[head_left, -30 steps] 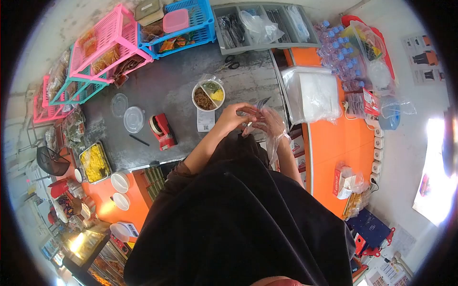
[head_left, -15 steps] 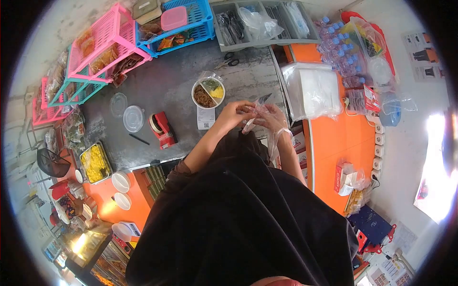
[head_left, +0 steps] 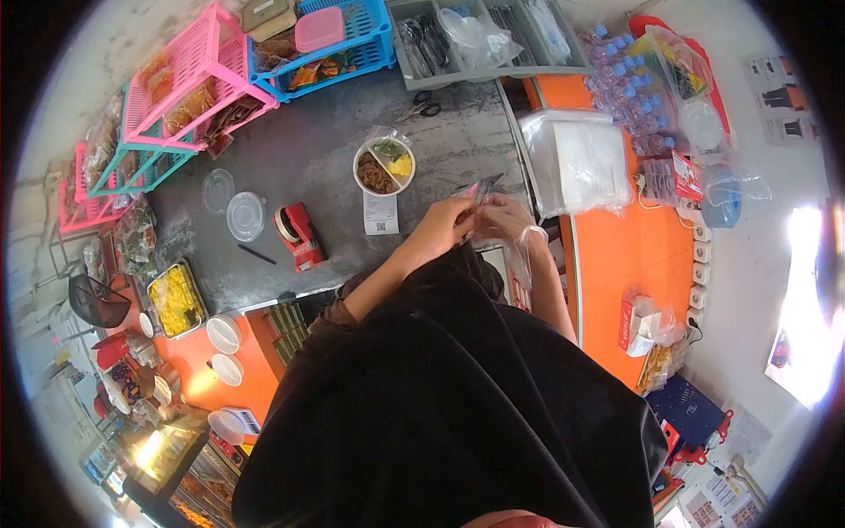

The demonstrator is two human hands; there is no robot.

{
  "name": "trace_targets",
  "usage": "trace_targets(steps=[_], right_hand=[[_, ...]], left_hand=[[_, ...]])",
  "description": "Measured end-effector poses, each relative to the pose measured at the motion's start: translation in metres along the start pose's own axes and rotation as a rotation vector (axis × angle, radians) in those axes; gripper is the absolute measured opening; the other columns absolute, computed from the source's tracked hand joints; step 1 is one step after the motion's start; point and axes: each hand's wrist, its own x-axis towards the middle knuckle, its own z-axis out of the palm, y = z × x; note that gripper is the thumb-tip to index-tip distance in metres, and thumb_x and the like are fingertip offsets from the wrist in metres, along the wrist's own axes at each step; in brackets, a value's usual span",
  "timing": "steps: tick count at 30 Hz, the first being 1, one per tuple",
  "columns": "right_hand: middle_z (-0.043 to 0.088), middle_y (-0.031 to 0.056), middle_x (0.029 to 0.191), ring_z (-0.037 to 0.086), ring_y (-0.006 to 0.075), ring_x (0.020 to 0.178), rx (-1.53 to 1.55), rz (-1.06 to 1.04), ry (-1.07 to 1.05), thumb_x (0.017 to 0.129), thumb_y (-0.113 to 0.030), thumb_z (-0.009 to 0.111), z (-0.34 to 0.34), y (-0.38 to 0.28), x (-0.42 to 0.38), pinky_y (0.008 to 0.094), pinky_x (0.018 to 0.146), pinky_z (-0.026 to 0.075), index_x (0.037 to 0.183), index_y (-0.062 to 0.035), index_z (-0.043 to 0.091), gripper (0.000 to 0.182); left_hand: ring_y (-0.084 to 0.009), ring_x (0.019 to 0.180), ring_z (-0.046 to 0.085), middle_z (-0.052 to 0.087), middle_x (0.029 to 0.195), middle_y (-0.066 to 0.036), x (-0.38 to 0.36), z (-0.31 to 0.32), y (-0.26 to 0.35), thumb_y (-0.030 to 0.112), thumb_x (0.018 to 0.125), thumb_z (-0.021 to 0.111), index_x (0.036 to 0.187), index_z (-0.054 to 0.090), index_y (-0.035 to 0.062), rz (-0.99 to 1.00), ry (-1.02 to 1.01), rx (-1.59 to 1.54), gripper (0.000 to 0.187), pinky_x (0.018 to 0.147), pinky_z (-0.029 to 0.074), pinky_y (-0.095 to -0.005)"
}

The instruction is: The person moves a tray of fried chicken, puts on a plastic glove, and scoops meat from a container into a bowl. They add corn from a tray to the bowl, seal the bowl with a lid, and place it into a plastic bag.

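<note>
My left hand (head_left: 446, 222), bare, is closed around the near part of a small plastic packet (head_left: 480, 188) at the dark table's right edge. My right hand (head_left: 506, 219) wears a clear loose plastic glove and pinches the same packet from the other side. Something dark shows at the packet's tip; its contents are mostly hidden by my fingers. Left of the hands stands a round white bowl (head_left: 360, 166), divided inside, with brown shredded food (head_left: 376, 179), yellow food (head_left: 400, 165) and a clear packet with something green (head_left: 385, 149). A printed receipt (head_left: 381, 214) lies against the bowl.
A red tape dispenser (head_left: 304, 239), clear lids (head_left: 246, 216), a black pen (head_left: 256, 254) and scissors (head_left: 422, 107) lie on the table. A grey cutlery tray (head_left: 488, 76) and colored baskets (head_left: 198, 66) line the back. Plastic bags (head_left: 576, 167) and water bottles (head_left: 627, 92) are at right.
Both hands have come closer together on the packet. My left hand has turned, its fingers now curled over it, and the packet's dark tip points more to the upper right.
</note>
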Motion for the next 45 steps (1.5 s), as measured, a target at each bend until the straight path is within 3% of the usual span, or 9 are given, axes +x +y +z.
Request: trace_targets(steps=[4,11,16,19,22,35,38,41,45], right_hand=[[0.044,-0.0009,0.06,0.041,0.0096,0.051,-0.369,0.103,-0.003,0.083,-0.022,0.052,-0.001,-0.003,0.001,0.0244,0.046,0.032,0.078,-0.0063,0.05,0.016],[0.047,0.0049,0.061,0.047,0.0165,0.051,-0.431,0.076,-0.007,0.081,-0.026,0.05,0.008,-0.001,-0.001,0.0303,0.049,0.037,0.073,-0.0003,0.052,0.027],[0.054,0.0129,0.064,0.054,0.0246,0.057,-0.864,-0.361,-0.016,0.082,-0.034,0.05,0.003,0.01,0.001,0.0338,0.055,0.041,0.077,0.0004,0.058,0.035],[0.059,0.013,0.067,0.057,0.0246,0.061,-0.778,-0.348,0.086,0.082,-0.034,0.05,0.008,0.015,0.003,0.0332,0.058,0.043,0.077,0.0002,0.061,0.037],[0.051,0.0092,0.058,0.052,0.0142,0.051,-0.609,-0.143,0.189,0.08,-0.027,0.054,0.019,0.003,-0.008,0.0275,0.049,0.043,0.072,0.0038,0.058,0.032],[0.051,0.0063,0.053,0.056,0.0156,0.047,-0.794,-0.154,0.334,0.081,-0.03,0.06,0.008,0.019,-0.001,0.0284,0.048,0.046,0.071,0.003,0.058,0.035],[0.052,0.0065,0.056,0.056,0.0157,0.048,-0.494,0.194,-0.041,0.084,-0.033,0.056,0.009,-0.016,-0.022,0.0314,0.044,0.048,0.07,0.0005,0.055,0.037],[0.052,0.0069,0.059,0.056,0.0151,0.05,-0.772,0.23,-0.029,0.085,-0.033,0.053,0.01,-0.018,-0.011,0.0302,0.042,0.047,0.067,-0.001,0.053,0.036],[0.052,0.0077,0.06,0.052,0.0167,0.046,-0.625,0.212,-0.202,0.083,-0.032,0.053,-0.001,-0.008,0.001,0.0292,0.04,0.044,0.068,0.0005,0.053,0.036]], left_hand=[[-0.0327,0.071,0.055,0.053,0.079,-0.016,-0.003,0.012,-0.002,0.005,0.081,0.055,0.088,0.053,-0.0023,0.151,0.118,0.024,0.01,0.063,0.043,-0.0367],[-0.0363,0.07,0.053,0.052,0.077,-0.017,-0.009,0.022,0.001,0.001,0.077,0.058,0.083,0.052,-0.0039,0.209,0.272,0.101,0.009,0.062,0.043,-0.0376],[-0.045,0.081,0.055,0.058,0.084,-0.025,-0.007,0.016,0.013,0.009,0.084,0.054,0.085,0.051,-0.0028,-0.121,0.183,0.145,0.012,0.065,0.044,-0.046],[-0.0453,0.082,0.055,0.059,0.082,-0.027,-0.005,0.014,-0.008,0.019,0.088,0.049,0.092,0.051,-0.0018,-0.099,-0.073,0.176,0.021,0.067,0.044,-0.0493],[-0.0442,0.078,0.057,0.059,0.077,-0.026,-0.006,0.026,-0.018,0.025,0.09,0.047,0.095,0.052,-0.002,-0.05,0.015,0.335,0.028,0.066,0.045,-0.049],[-0.0425,0.073,0.058,0.059,0.074,-0.025,-0.011,0.025,-0.01,0.022,0.09,0.046,0.089,0.056,-0.0029,-0.122,0.107,0.413,0.027,0.064,0.046,-0.0473],[-0.0415,0.077,0.057,0.059,0.08,-0.025,-0.008,0.015,-0.032,0.022,0.092,0.043,0.099,0.055,-0.0007,-0.02,-0.056,0.062,0.027,0.065,0.046,-0.0398],[-0.0365,0.065,0.06,0.058,0.071,-0.023,-0.006,0.016,-0.036,0.019,0.091,0.041,0.087,0.052,-0.0019,-0.027,-0.147,-0.113,0.024,0.056,0.046,-0.0397],[-0.0425,0.076,0.057,0.057,0.079,-0.025,-0.01,0.011,-0.023,0.022,0.092,0.043,0.094,0.052,-0.0014,-0.167,-0.226,-0.075,0.025,0.063,0.045,-0.0415]])
